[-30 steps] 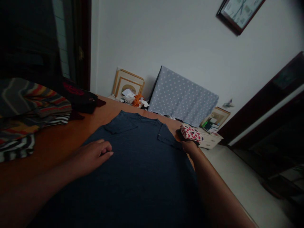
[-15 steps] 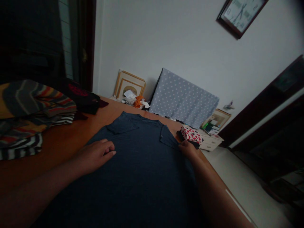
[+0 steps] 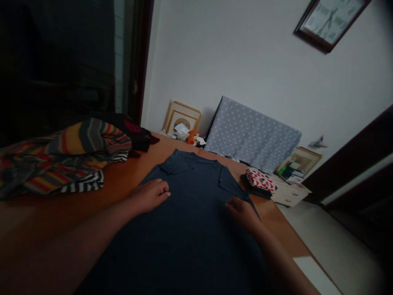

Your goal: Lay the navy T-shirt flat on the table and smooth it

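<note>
A dark blue short-sleeved T-shirt (image 3: 196, 205) lies spread on the wooden table, its neckline away from me. My left hand (image 3: 152, 194) is over the shirt's left side, below the left sleeve. Its fingers are loosely curled, thumb apart, and no cloth shows between them. Over the right part of the body is my right hand (image 3: 242, 211), fingers bent inward and closed, with a shadow on the fabric beside it. The right sleeve lies beyond that hand, its hem free of the fingers. I cannot tell how firmly either hand touches the cloth.
Striped, multicoloured clothes (image 3: 70, 159) are heaped on the table (image 3: 123, 176) at left. A folded red-and-white patterned garment (image 3: 260, 181) sits on dark cloth near the right edge. Beyond are picture frames (image 3: 182, 116), a polka-dot cover (image 3: 251, 135) and a white drawer unit (image 3: 291, 194).
My right hand has let go of the right sleeve and moved inward over the shirt's body. My left hand stays near the left side. The view has swung left.
</note>
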Demonstrator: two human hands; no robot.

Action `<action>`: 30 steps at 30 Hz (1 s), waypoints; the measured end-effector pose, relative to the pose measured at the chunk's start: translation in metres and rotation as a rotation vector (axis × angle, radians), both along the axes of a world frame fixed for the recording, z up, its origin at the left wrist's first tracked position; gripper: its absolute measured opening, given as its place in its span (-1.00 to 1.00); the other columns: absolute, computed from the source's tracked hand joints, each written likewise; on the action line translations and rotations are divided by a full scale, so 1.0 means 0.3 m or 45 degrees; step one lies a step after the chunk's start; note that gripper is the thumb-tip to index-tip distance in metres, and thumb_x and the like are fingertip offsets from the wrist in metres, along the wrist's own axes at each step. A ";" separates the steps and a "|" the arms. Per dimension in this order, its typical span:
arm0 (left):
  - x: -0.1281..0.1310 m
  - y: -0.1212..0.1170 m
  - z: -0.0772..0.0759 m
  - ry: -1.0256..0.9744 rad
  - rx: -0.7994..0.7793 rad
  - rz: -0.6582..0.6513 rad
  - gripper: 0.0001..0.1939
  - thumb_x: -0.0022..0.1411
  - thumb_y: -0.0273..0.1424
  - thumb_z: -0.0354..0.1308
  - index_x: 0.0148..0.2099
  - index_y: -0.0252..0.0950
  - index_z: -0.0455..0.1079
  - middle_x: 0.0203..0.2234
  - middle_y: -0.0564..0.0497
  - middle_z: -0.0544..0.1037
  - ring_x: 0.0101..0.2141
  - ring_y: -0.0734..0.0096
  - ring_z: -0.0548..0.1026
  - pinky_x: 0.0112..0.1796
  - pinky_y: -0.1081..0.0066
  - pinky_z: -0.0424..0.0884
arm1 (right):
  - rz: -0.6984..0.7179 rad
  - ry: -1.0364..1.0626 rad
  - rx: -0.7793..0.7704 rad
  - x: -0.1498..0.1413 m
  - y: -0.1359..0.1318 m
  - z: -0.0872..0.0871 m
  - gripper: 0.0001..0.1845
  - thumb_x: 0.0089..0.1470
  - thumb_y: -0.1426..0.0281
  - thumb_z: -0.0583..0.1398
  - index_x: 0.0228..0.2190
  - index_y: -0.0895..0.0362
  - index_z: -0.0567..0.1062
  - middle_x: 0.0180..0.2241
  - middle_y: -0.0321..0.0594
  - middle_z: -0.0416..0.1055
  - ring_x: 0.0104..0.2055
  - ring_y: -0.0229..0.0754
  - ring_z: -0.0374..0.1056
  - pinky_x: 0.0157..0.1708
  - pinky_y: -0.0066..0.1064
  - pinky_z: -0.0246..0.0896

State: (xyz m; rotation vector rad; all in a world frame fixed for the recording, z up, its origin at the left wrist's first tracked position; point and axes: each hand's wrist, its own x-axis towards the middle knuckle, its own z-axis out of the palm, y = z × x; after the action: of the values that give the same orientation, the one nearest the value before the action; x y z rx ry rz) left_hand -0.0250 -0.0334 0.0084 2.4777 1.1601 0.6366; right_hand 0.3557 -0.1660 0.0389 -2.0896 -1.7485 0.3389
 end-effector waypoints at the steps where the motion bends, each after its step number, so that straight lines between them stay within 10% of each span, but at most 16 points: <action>1: -0.001 0.000 -0.002 -0.015 -0.004 0.003 -0.71 0.30 -0.11 0.06 -0.19 -0.17 0.46 -0.32 0.02 0.47 -0.32 0.33 0.45 -0.31 0.39 0.28 | 0.055 0.032 -0.045 -0.061 -0.040 0.005 -0.72 0.19 0.14 0.16 -0.24 0.06 0.54 -0.42 -0.26 0.51 -0.43 -0.18 0.40 -0.46 -0.43 0.09; 15: 0.005 0.034 -0.038 -0.384 -0.249 0.005 -0.67 0.21 -0.13 0.16 -0.27 -0.31 0.53 -0.40 -0.03 0.58 -0.35 0.34 0.46 -0.35 0.42 0.31 | 0.840 0.208 -0.045 -0.760 -0.402 0.028 -0.66 0.28 0.31 0.11 0.06 -0.04 0.49 -0.12 -0.23 0.57 -0.15 -0.15 0.51 -0.14 -0.37 0.31; 30: -0.073 0.035 0.054 -0.504 -0.444 -0.132 -0.60 0.22 -0.08 0.14 -0.25 -0.38 0.47 -0.40 -0.10 0.57 -0.43 0.40 0.49 -0.35 0.40 0.38 | 0.876 -0.021 0.057 -0.810 -0.427 -0.026 -0.64 0.30 0.32 0.09 0.06 -0.09 0.52 -0.21 -0.22 0.56 -0.21 -0.15 0.50 -0.18 -0.38 0.31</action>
State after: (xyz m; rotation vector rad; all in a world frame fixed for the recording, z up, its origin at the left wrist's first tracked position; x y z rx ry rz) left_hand -0.0469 -0.0230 0.0246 1.9917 0.8955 0.7762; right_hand 0.1126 -0.2942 0.0310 -1.3987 -2.4154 0.4594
